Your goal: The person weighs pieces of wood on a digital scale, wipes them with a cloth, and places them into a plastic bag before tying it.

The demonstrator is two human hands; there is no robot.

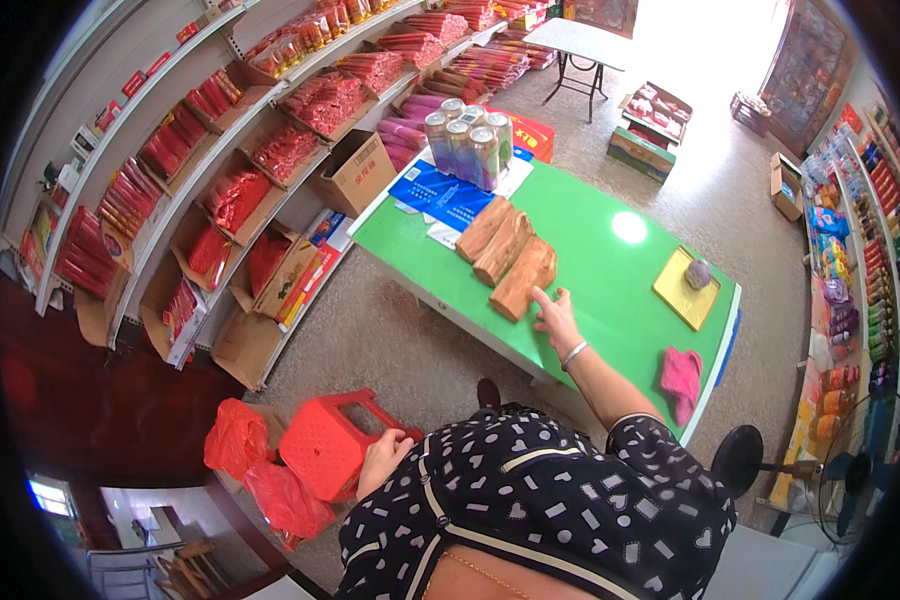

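Observation:
Three split pieces of wood lie side by side on the green tabletop (607,277). My right hand (557,315), with a bracelet at the wrist, reaches over the table, its fingers apart at the lower end of the nearest wood piece (523,279); whether they touch is unclear. Behind it lie the middle piece (504,247) and the far piece (484,229), beside a blue printed sheet (442,193). My left hand (386,459) hangs low near a red plastic stool (326,446), bent loosely, with nothing visible in it.
A pack of drink cans (469,142) stands at the table's far left. To the right are a yellow tray (679,300) with a round purplish object (697,274) and a pink cloth (681,379). Shelves (232,127) of red packets line the left; a fan (739,459) stands at lower right.

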